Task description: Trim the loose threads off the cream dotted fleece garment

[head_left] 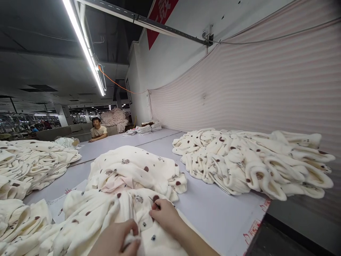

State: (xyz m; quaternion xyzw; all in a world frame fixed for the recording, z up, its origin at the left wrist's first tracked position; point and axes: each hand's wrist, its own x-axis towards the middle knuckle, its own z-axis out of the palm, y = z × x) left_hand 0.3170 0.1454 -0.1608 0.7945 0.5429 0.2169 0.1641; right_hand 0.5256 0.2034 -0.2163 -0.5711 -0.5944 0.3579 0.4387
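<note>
Clock is from where the wearer stands, 12 being dead ahead. The cream fleece garment (114, 202) (brown spots, little paw prints) is bunched on the table (205, 199) right under the hands, running from 6 up to 12. Left hand (119, 238), around 6, has a bit of the fleece pinched between thumb and fingers. Right hand (166, 217), around 1, is closed on a small dark pointed thing (156, 204) over the cloth; too hidden to say what it is. It's pretty hemmed in: at 9 a near heap (23, 220) of the same fleece butts up against the garment, can't tell exactly where one ends, and another pile (45, 160) sits at 10. The big pile (239, 160) at 2 is separate, a strip of tabletop between, its far end poking past the table edge. Folded stacks (145, 129) at 12, and a person (98, 131) leaning on the table at 11. Pinkish striped sheeting (253, 92) walls off 1 to 3.
</note>
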